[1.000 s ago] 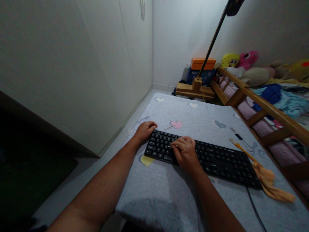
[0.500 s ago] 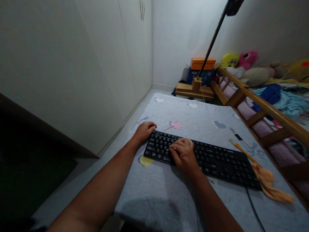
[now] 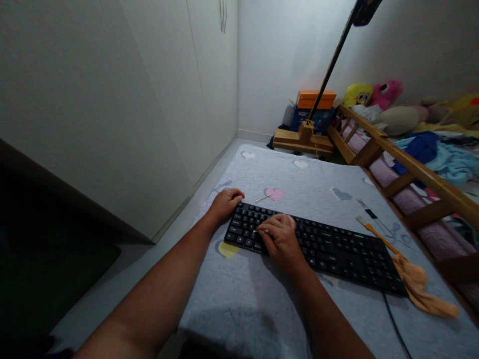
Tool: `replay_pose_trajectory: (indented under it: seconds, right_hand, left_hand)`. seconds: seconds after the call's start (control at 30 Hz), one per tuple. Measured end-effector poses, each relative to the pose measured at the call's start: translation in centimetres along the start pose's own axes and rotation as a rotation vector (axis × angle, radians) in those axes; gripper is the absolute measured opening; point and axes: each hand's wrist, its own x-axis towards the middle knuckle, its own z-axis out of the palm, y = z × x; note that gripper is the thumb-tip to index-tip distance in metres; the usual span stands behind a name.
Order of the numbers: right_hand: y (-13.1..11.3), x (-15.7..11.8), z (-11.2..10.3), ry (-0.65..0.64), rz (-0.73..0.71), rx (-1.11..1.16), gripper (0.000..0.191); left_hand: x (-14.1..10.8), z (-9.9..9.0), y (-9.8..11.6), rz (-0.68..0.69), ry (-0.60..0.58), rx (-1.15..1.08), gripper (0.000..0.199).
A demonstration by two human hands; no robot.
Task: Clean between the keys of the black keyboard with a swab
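Observation:
A black keyboard (image 3: 337,252) lies at a slant on the cloth-covered table. My left hand (image 3: 227,202) is closed at its far left corner, thumb against the edge; the fingertips are partly hidden. Over the left-hand keys, my right hand (image 3: 280,237) pinches a cotton swab (image 3: 256,231); only a bit of its white end shows at the fingertips, close to the keys. Another cotton swab (image 3: 263,198) rests on the cloth just beyond the keyboard, by a pink heart print.
Right of the keyboard lie a brush with an orange handle (image 3: 387,241), a slim tool with a black grip (image 3: 371,214) and an orange cloth (image 3: 415,279). A cable (image 3: 392,319) runs toward me. A wooden bed rail (image 3: 422,169) borders the right; a wardrobe (image 3: 149,99) stands left.
My right hand has shifted slightly left across the keys, and the white swab end shows further left. My left hand stays at the keyboard's corner.

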Motion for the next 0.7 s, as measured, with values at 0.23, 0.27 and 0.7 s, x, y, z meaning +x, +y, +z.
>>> replay_pose_trajectory:
  seconds: [0.23, 0.27, 0.7]
  right_hand:
    - [-0.1, 0.0, -0.4, -0.008, 0.009, -0.020, 0.016]
    - [0.0, 0.0, -0.5, -0.010, 0.013, -0.024, 0.016]
    - [1.0, -0.1, -0.9, 0.003, 0.050, -0.046, 0.013]
  left_hand:
    - [0.1, 0.1, -0.1, -0.002, -0.002, -0.009, 0.026]
    - [0.1, 0.1, -0.2, -0.003, -0.003, -0.011, 0.026]
    - [0.0, 0.1, -0.3, -0.004, -0.008, -0.031, 0.026]
